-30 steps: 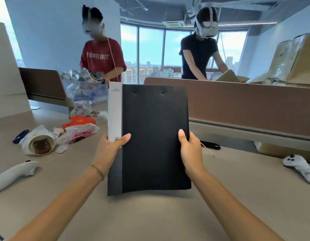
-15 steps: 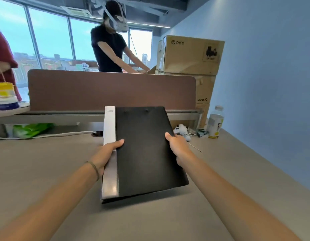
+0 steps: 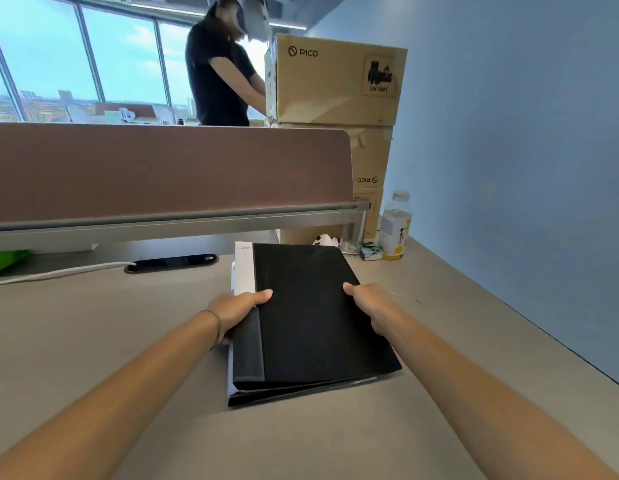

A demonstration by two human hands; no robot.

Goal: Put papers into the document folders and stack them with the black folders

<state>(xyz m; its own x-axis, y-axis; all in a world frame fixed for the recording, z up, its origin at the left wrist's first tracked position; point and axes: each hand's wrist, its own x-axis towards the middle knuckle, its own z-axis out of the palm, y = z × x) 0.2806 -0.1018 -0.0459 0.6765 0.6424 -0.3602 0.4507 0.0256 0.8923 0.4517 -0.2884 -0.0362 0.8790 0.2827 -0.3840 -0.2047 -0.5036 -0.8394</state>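
Note:
A black document folder (image 3: 311, 313) with a white label strip along its spine lies flat in the middle of the grey desk. It rests on top of another black folder (image 3: 301, 393), whose edge and white pages show underneath at the front. My left hand (image 3: 240, 306) grips the top folder's spine side, thumb on the cover. My right hand (image 3: 368, 306) holds its right edge, thumb on top.
A brown desk divider (image 3: 162, 171) runs across behind the folders. Stacked cardboard boxes (image 3: 336, 81) stand at the back right, with a plastic bottle (image 3: 395, 226), a glass (image 3: 351, 233) and small items beside them. A white cable (image 3: 58, 271) and a cable slot (image 3: 171, 263) lie left. A person stands beyond the divider.
I have turned to the right and carried the folder from upright in front of me down flat onto another black folder on the desk. Both hands kept their grip.

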